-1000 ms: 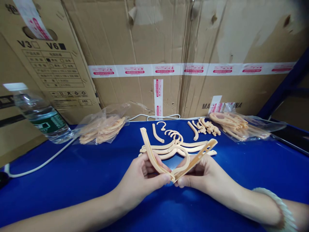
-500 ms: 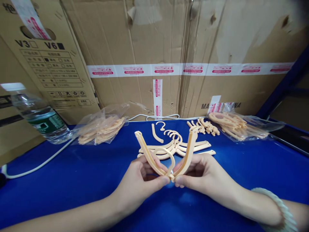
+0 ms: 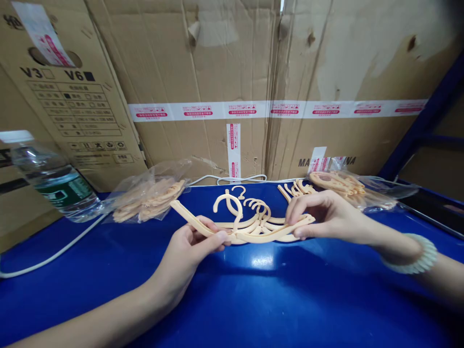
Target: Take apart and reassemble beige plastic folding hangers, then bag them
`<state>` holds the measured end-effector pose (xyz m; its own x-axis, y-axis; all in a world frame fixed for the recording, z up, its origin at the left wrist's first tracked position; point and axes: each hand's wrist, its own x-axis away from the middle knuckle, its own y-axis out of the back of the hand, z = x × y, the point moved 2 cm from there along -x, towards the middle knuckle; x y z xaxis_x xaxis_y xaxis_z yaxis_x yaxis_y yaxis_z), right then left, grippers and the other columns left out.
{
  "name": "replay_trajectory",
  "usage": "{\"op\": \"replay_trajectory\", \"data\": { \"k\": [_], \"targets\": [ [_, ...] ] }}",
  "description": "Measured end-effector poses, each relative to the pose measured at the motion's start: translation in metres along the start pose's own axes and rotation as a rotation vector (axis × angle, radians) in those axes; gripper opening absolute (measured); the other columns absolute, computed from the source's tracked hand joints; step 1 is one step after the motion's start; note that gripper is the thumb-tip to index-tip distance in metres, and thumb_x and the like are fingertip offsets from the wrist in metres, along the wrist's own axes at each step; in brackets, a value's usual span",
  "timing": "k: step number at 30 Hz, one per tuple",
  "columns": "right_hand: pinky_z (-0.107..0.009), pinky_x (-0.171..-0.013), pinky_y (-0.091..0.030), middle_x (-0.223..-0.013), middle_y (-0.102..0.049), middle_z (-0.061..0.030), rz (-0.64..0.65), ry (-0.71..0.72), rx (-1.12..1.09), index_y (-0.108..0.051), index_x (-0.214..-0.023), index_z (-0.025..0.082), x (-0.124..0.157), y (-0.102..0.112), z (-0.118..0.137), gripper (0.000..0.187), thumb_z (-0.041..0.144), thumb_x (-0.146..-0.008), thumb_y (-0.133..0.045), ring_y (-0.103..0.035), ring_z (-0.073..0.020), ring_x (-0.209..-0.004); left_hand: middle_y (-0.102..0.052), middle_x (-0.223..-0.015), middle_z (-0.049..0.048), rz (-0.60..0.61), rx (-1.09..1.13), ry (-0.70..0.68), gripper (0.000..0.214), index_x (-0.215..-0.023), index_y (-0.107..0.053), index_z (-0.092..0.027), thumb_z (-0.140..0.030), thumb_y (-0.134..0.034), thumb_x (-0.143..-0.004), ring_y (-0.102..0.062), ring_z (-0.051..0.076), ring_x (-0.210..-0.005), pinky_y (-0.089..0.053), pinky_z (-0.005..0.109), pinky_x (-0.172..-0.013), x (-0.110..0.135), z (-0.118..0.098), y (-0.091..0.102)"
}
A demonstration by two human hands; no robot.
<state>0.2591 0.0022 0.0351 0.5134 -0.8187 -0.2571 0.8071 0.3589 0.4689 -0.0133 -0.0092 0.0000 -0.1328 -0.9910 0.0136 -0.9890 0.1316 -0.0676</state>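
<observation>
A beige plastic clothes hanger [image 3: 261,238], its two arms spread wide and its hook pointing up, is held above the table between both hands. My left hand [image 3: 197,244] pinches it beside the hook's base, on the left arm. Near the tip of the right arm, my right hand [image 3: 315,217] closes its fingers round it. Just behind lie several spread hangers [image 3: 259,208], stacked with hooks overlapping and partly hidden by the held one. A loose hook [image 3: 239,192] and an arm piece, mostly covered, sit farther back.
Clear bags of beige hanger parts lie at the left [image 3: 148,198] and right [image 3: 353,188]. Loose hooks [image 3: 299,186] are behind my right hand. A water bottle [image 3: 54,181] leans at the left. Cardboard [image 3: 203,154] and a white cable [image 3: 246,179] line the back of the blue table [image 3: 253,299].
The hanger's arms have swung from a steep V to nearly flat. My right hand has moved from the centre joint out to the right arm's end; the hanger is higher in view.
</observation>
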Motion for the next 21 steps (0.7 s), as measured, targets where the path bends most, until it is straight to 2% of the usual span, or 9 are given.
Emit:
{"op": "replay_trajectory", "data": {
  "k": [2, 4, 6, 8, 11, 14, 16, 18, 21],
  "targets": [
    [-0.027, -0.064, -0.051, -0.076, -0.07, -0.0031, 0.063, 0.011, 0.222, -0.07, -0.08, 0.017, 0.001, 0.018, -0.002, 0.021, 0.036, -0.077, -0.075, -0.065, -0.0159, -0.072, -0.069, -0.074, 0.0002, -0.058, 0.001, -0.011, 0.026, -0.08, -0.056, -0.017, -0.031, -0.078, -0.073, -0.065, 0.015, -0.077, -0.05, 0.026, -0.074, -0.004, -0.001, 0.005],
    [-0.028, -0.062, -0.049, -0.074, -0.069, -0.0026, 0.137, -0.021, 0.409, -0.07, -0.081, 0.017, 0.003, 0.028, -0.005, 0.021, 0.038, -0.078, -0.074, -0.063, -0.016, -0.069, -0.069, -0.078, 0.0008, -0.132, 0.02, -0.054, 0.025, -0.081, -0.054, -0.018, -0.033, -0.074, -0.075, -0.065, 0.018, -0.085, -0.049, 0.029, -0.08, -0.008, -0.001, 0.009],
    [-0.029, -0.065, -0.049, -0.077, -0.068, -0.0029, 0.203, -0.014, 0.549, -0.068, -0.079, 0.017, 0.003, 0.029, -0.006, 0.022, 0.038, -0.079, -0.073, -0.063, -0.0168, -0.073, -0.069, -0.084, 0.0009, -0.212, -0.001, -0.145, 0.023, -0.084, -0.053, -0.02, -0.032, -0.072, -0.077, -0.064, 0.019, -0.092, -0.047, 0.031, -0.084, -0.01, -0.001, 0.013],
    [-0.031, -0.073, -0.048, -0.083, -0.067, -0.0044, 0.249, 0.029, 0.628, -0.067, -0.077, 0.018, 0.003, 0.026, -0.005, 0.021, 0.038, -0.079, -0.072, -0.061, -0.0184, -0.082, -0.068, -0.091, 0.001, -0.222, -0.146, -0.265, 0.019, -0.087, -0.053, -0.022, -0.029, -0.069, -0.079, -0.063, 0.02, -0.095, -0.046, 0.032, -0.086, -0.008, -0.001, 0.014],
    [-0.031, -0.076, -0.046, -0.084, -0.065, -0.0047, 0.328, 0.037, 0.647, -0.069, -0.079, 0.018, 0.003, 0.016, -0.003, 0.019, 0.037, -0.08, -0.073, -0.06, -0.0187, -0.085, -0.066, -0.091, 0.0018, -0.01, -0.554, -0.499, 0.008, -0.088, -0.056, -0.023, -0.021, -0.061, -0.083, -0.061, 0.021, -0.093, -0.045, 0.034, -0.085, 0.0, -0.004, 0.006],
    [-0.029, -0.07, -0.045, -0.077, -0.065, -0.0034, 0.39, -0.005, 0.654, -0.07, -0.077, 0.019, 0.005, 0.009, -0.002, 0.013, 0.031, -0.08, -0.073, -0.06, -0.0176, -0.079, -0.067, -0.084, 0.0024, 0.308, -0.87, -0.805, 0.014, -0.087, -0.058, -0.022, -0.011, -0.054, -0.082, -0.061, 0.02, -0.082, -0.044, 0.037, -0.085, 0.015, -0.004, -0.007],
    [-0.027, -0.065, -0.044, -0.073, -0.065, -0.0026, 0.41, -0.042, 0.669, -0.069, -0.074, 0.018, 0.007, 0.006, -0.003, 0.011, 0.027, -0.079, -0.072, -0.06, -0.016, -0.073, -0.07, -0.085, 0.0037, 0.444, -0.991, -0.933, 0.017, -0.088, -0.061, -0.022, -0.009, -0.051, -0.083, -0.062, 0.021, -0.08, -0.043, 0.04, -0.088, 0.023, -0.003, -0.014],
    [-0.025, -0.059, -0.042, -0.071, -0.065, -0.0015, 0.417, -0.089, 0.69, -0.067, -0.072, 0.018, 0.008, 0.006, -0.003, 0.011, 0.026, -0.079, -0.072, -0.059, -0.0141, -0.066, -0.073, -0.09, 0.0054, 0.474, -1.075, -0.973, 0.02, -0.092, -0.065, -0.023, -0.011, -0.05, -0.084, -0.063, 0.024, -0.085, -0.042, 0.043, -0.092, 0.027, -0.001, -0.017],
    [-0.024, -0.056, -0.04, -0.068, -0.065, -0.0005, 0.4, -0.134, 0.746, -0.065, -0.068, 0.018, 0.009, 0.007, -0.004, 0.015, 0.027, -0.079, -0.072, -0.058, -0.0129, -0.061, -0.075, -0.101, 0.0068, 0.416, -1.123, -0.979, 0.025, -0.102, -0.068, -0.023, -0.014, -0.052, -0.085, -0.063, 0.027, -0.099, -0.04, 0.046, -0.099, 0.026, 0.002, -0.016]
  ]
}}
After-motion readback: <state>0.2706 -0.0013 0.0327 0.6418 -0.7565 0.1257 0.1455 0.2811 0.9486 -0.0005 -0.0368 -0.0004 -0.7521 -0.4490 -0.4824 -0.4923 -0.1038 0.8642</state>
